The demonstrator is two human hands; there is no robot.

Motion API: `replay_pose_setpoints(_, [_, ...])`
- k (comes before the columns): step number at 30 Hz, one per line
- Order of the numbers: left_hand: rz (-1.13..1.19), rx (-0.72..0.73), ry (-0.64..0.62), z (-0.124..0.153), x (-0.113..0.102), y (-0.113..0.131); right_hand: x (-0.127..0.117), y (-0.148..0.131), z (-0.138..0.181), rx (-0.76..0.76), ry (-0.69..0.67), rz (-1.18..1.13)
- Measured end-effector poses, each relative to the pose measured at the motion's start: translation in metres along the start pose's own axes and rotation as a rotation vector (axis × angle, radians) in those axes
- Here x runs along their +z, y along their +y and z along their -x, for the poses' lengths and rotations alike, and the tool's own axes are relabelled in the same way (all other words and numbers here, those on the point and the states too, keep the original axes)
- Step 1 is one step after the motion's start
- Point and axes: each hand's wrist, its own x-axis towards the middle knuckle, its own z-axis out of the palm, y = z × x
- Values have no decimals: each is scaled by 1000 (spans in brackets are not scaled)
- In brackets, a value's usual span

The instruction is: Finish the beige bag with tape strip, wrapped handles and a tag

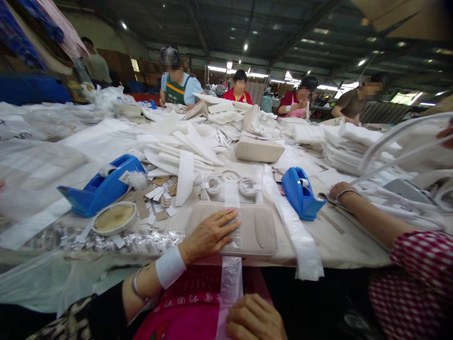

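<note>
Pad [256, 231], beige, flat at table edge, 12 o'clock of wearer. Left hand [208, 234] spread flat on it, pinning clear strip [231, 264]. Right hand [255, 318] at 6 o'clock of pad, fingers curled; strip's lower end at its knuckles, grip can't tell. Blue tape dispenser [300, 193] at 2 o'clock.

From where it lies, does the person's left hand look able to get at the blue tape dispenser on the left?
Probably yes: the left hand rests flat on the beige pad, and only low paper scraps and a tape roll lie between it and the blue tape dispenser.

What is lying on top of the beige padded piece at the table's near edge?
On the beige padded piece lie the left hand, flat, and a clear plastic strip running across it toward the right hand. The part of the piece beneath the hand is hidden.
</note>
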Motion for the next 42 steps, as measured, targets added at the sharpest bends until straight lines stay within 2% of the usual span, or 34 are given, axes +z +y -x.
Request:
replay_pose_setpoints(4, [5,-5,-13,0,-1,0,-5,14,-2,-4,-91,-149])
replay_pose_setpoints(8, [18,-21,7,-1,-3,4,-17,54,-12,294,10,35])
replay_pose_setpoints(10, [21,-27,9,-2,-4,5,-19,79,-19,366,21,131])
replay_pose_setpoints(15, [-20,-26,-14,-3,-6,6,-20,136,-63,327,-29,307])
replay_pose_setpoints(20, [-48,-47,-53,-3,-8,7,-20,174,-119,242,-210,519])
replay_pose_setpoints(22, [-63,-60,-73,-2,-7,6,-17,188,-133,216,-270,499])
replay_pose_setpoints(24, [-73,-77,-83,0,-5,5,-13,201,-141,208,-278,336])
replay_pose_setpoints(26, [-80,-97,-90,1,-3,5,-10,214,-148,278,-181,71])
replay_pose_setpoints(28, [-87,-107,-98,1,-3,5,-7,226,-155,392,-23,-129])
replay_pose_setpoints(33, [-105,-98,-137,0,-5,6,5,258,-187,671,293,-280])
replay_pose_setpoints(37, [-114,-68,-158,-2,-3,0,24,285,-217,856,417,-458])
replay_pose_setpoints(42, [-131,-28,-151,-1,7,-9,51,315,-234,965,527,-549])
